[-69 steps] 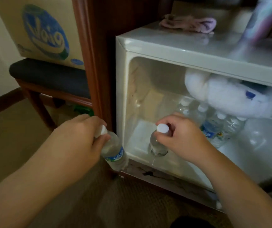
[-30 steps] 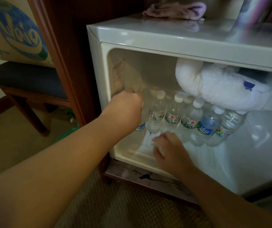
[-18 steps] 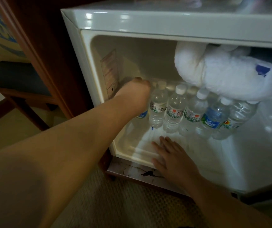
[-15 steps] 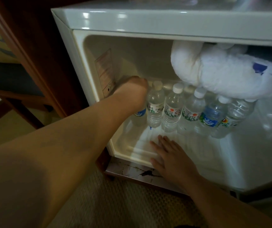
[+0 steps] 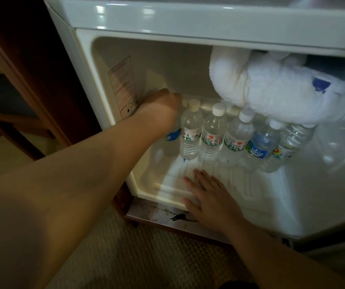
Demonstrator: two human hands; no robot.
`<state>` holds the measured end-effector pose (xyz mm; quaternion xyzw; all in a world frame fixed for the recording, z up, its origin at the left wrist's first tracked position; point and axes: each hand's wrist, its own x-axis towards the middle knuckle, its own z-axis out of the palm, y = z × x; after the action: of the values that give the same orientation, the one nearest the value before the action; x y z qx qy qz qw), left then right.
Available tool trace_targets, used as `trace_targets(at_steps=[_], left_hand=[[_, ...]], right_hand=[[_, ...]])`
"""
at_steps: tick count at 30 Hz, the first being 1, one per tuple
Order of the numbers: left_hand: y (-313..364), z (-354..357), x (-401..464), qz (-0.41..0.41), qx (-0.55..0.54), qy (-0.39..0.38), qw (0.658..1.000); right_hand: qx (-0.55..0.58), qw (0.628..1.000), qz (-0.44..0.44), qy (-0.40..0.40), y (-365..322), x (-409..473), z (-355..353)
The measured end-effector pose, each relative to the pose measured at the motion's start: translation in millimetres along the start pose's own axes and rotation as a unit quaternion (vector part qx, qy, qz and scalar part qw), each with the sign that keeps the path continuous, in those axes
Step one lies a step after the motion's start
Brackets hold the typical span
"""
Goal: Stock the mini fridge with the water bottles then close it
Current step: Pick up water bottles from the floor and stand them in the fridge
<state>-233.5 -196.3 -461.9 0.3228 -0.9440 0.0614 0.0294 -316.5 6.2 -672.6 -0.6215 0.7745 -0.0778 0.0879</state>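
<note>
The white mini fridge (image 5: 84,59) stands open. A row of several clear water bottles (image 5: 212,138) with white caps stands at the back of its floor. My left hand (image 5: 159,109) reaches in at the back left, closed over the top of a blue-labelled water bottle (image 5: 171,137) at the left end of the row; its fingers are hidden. My right hand (image 5: 207,197) lies flat, fingers apart, on the fridge floor near the front edge, holding nothing.
A white plush toy (image 5: 271,92) fills the upper right of the fridge, resting on the right-hand bottles. The open door's inner side (image 5: 330,184) is at the right. A dark wooden cabinet side (image 5: 32,59) and a chair (image 5: 0,94) stand left. Carpet (image 5: 146,257) lies below.
My left hand carried the blue-labelled bottle from outside into the fridge's back left corner. My right hand left the bottle it held at the front and now lies flat.
</note>
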Motion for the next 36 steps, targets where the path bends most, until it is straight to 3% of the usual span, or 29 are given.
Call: trace_targets(at_steps=[5, 7, 10, 13, 15, 18, 20, 22, 26, 28, 33, 36], left_hand=[[-4, -4, -34, 0.017, -0.014, 0.031, 0.999], [-11, -10, -66, 0.027, -0.102, 0.011, 0.994], [-25, -25, -136, 0.056, -0.259, -0.076, 0.961], [-53, -29, -207, 0.04, -0.323, -0.087, 0.941], [-83, -25, -249, -0.012, -0.35, -0.085, 0.933], [-134, -12, -311, -0.139, -0.348, -0.079, 0.924], [-167, 4, -352, -0.236, -0.35, -0.061, 0.904], [-196, 23, -391, -0.338, -0.349, -0.027, 0.874], [-230, 64, -451, -0.491, -0.309, 0.027, 0.814], [-238, 86, -480, -0.551, -0.285, 0.04, 0.783], [-250, 152, -520, -0.648, -0.264, -0.003, 0.714], [-259, 194, -523, -0.663, -0.272, -0.053, 0.695]], right_hand=[[-0.003, 1.0, 0.003, -0.008, 1, 0, -1], [0.01, 1.0, 0.006, -0.016, 0, 0, -5], [0.033, 0.998, 0.028, -0.034, -4, 0, -12], [0.039, 0.997, 0.04, -0.057, -10, -1, -16], [0.012, 1.0, -0.01, -0.005, -25, -2, -19], [0.017, 0.978, -0.192, 0.074, -75, 0, -17], [0.016, 0.955, -0.293, 0.051, -124, 3, -13], [0.019, 0.937, -0.349, -0.022, -175, 7, -3], [0.029, 0.926, -0.334, -0.173, -267, 15, 33], [0.04, 0.921, -0.328, -0.206, -315, 17, 51], [0.159, 0.924, -0.317, -0.146, -417, 38, 86], [0.205, 0.917, -0.329, -0.098, -468, 56, 94]])
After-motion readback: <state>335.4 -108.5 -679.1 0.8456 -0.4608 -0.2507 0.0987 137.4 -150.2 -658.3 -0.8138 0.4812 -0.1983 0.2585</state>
